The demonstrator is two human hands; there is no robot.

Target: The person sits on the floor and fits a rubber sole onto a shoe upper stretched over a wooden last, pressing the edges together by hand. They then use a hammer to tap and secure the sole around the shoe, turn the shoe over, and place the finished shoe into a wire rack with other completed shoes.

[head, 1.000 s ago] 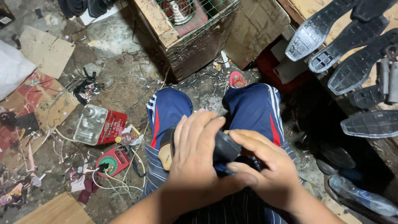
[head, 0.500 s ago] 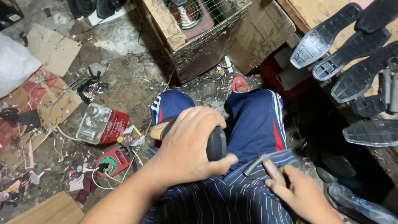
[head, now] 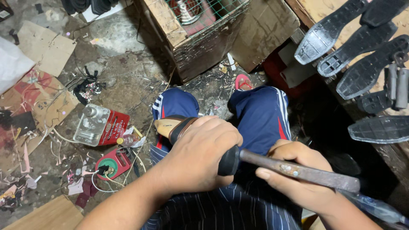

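While your left hand [head: 200, 157] clamps shoe [head: 187, 132] on lap, toe pointing left, your right hand [head: 294, 174] grips hammer [head: 298, 171], handle running rightward, head touching shoe's heel.

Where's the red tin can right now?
In the head view, the red tin can lies on its side on the littered floor, left of the person's knee, just above the red round tool.

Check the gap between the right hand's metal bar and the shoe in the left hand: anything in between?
Nothing visible. The left hand presses the shoe onto the lap. The right hand holds the rusty metal bar, whose near end already meets the shoe's black heel; the left hand's fingers hide the contact itself.
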